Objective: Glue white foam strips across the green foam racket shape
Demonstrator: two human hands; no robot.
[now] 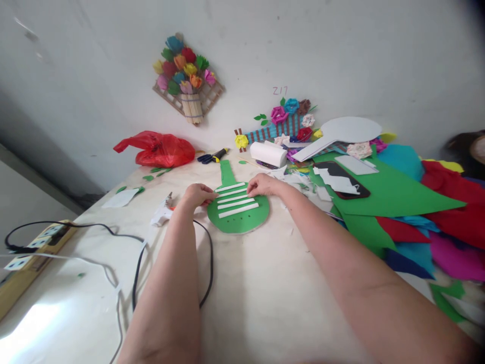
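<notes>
A green paddle-shaped paper cutout [238, 218] lies flat on the table, its handle pointing away from me. Several white paper strips [238, 203] lie across it. My left hand [197, 194] rests at the cutout's left edge, fingers closed together on the left end of the top strip. My right hand [262, 185] presses fingertips on the right end of the same strip [231, 187]. Both forearms reach in from the bottom of the view.
A white glue gun [162, 212] with a black cord [206, 263] lies left of the cutout. A power strip [34, 242] sits at far left. Red plastic bag [161, 150], scissors [212, 156], a white roll [268, 153] and piled coloured paper sheets [397, 197] surround the work.
</notes>
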